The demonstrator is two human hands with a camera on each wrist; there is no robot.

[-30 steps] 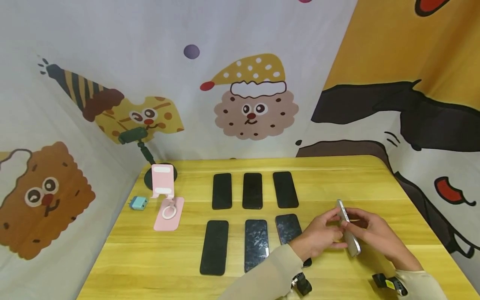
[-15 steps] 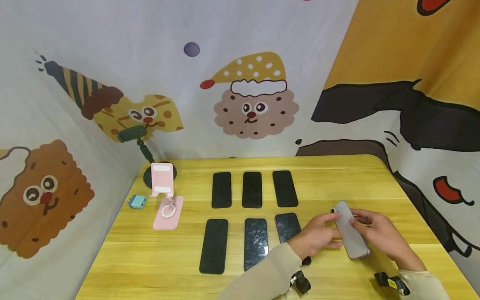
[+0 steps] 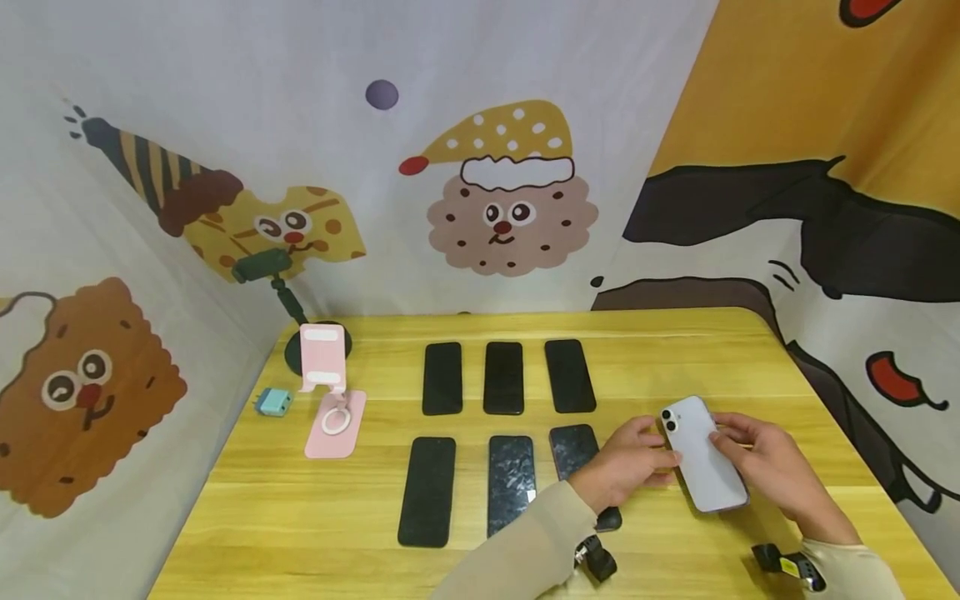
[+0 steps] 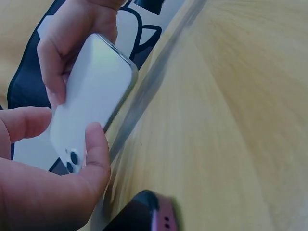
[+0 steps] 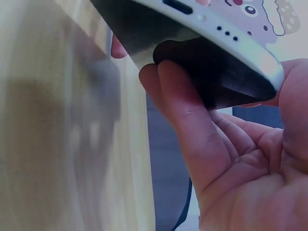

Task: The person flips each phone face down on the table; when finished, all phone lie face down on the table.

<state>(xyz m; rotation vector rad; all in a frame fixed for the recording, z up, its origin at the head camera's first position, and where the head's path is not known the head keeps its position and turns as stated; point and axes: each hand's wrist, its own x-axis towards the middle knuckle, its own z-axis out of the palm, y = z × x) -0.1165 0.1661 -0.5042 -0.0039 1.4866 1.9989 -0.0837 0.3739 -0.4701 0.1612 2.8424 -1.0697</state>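
A white smartphone [image 3: 703,454], its back with two camera lenses turned up, is tilted above the table at the right. My right hand [image 3: 768,462] grips its right edge, thumb over the back; in the right wrist view, fingers [image 5: 185,110] support the dark screen underneath. At the other long edge is my left hand [image 3: 626,462], fingers extended and spread, one fingertip right at the edge. In the left wrist view, the left hand's fingers [image 4: 97,149] are near the camera end. The phone's bottom edge shows its charging port [image 5: 178,6].
Several dark phones lie in two rows, including a back-row phone [image 3: 504,377] and a front-row phone [image 3: 427,492]. My left forearm covers part of a marbled phone [image 3: 512,479]. At left are a pink phone stand [image 3: 324,354], a blue charger plug [image 3: 276,402] and a dark green stand [image 3: 262,265].
The white phone has turned from nearly edge-on to showing its whole back. My left hand has loosened from around it to its left edge, while my right hand keeps its grip.
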